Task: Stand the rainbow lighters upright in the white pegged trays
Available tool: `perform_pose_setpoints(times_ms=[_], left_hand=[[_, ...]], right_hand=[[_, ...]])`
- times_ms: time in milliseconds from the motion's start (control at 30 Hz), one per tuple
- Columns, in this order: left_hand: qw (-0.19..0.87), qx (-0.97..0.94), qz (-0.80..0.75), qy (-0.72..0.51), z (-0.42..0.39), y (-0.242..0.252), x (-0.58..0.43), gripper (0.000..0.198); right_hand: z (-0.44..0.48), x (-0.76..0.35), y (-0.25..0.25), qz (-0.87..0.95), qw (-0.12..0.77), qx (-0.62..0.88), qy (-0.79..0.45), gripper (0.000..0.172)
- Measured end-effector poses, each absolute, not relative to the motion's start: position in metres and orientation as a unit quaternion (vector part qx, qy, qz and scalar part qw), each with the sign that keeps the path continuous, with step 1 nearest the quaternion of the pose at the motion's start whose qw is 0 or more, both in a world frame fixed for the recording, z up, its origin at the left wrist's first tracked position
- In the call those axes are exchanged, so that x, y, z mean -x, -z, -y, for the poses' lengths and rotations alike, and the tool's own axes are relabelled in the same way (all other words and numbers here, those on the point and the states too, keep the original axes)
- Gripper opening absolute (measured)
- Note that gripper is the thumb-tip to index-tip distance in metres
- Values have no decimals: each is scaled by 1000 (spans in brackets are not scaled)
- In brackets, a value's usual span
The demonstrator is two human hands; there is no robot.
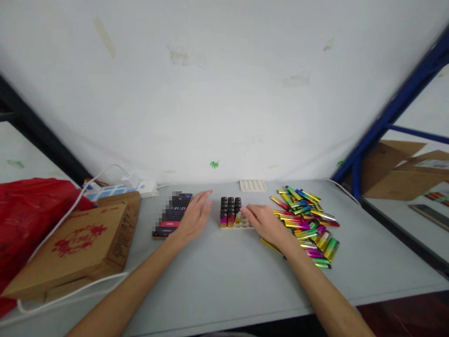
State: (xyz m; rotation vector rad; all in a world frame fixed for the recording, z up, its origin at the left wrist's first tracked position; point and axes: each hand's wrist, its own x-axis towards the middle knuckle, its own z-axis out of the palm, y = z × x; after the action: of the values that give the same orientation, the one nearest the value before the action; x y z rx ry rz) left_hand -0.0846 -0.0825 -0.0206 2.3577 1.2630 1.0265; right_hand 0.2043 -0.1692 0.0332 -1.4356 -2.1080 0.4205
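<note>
A small white rack (pixel 247 228) holds several upright shiny lighters (pixel 230 213) with black tops, in columns on its left side. Over its right part reaches my right hand (pixel 264 222), its fingers closed at a yellow lighter (pixel 238 218) in the third column. The fingertips partly cover that lighter and the round holes beside it. My left hand (pixel 195 215) is held with its fingers stretched out, left of the rack, and has nothing in it. It is nearest to a phone (pixel 177 208) with a running timer, partly pixelated.
A loose pile of metallic coloured lighters (pixel 308 217) spreads right of the rack. Behind stands a second white holed tray (pixel 253 186) near the wall. At left are a cardboard box (pixel 77 243), a red bag (pixel 35 206), a power strip (pixel 147 188) and white cables.
</note>
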Motion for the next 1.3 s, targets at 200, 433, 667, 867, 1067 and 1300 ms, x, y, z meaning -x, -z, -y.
perform_pose_setpoints(times_ms=[200, 433, 667, 867, 1067, 1300], left_hand=[[86, -768, -528, -353, 59, 56, 85, 70], [47, -752, -567, -332, 47, 60, 96, 67], [-4, -762, -564, -317, 49, 46, 106, 62], [-5, -751, -607, -259, 54, 25, 111, 60], [13, -771, -590, -240, 65, 18, 102, 53], [91, -860, -441, -241, 87, 25, 79, 68]], right_hand=[[167, -203, -31, 782, 279, 540, -140, 53], [163, -209, -30, 776, 276, 557, -111, 50], [154, -230, -28, 756, 263, 598, -43, 48], [140, -269, -22, 692, 229, 684, 10, 35], [140, -285, -14, 594, 145, 791, 32, 30], [140, -284, -12, 580, 130, 804, 11, 29]])
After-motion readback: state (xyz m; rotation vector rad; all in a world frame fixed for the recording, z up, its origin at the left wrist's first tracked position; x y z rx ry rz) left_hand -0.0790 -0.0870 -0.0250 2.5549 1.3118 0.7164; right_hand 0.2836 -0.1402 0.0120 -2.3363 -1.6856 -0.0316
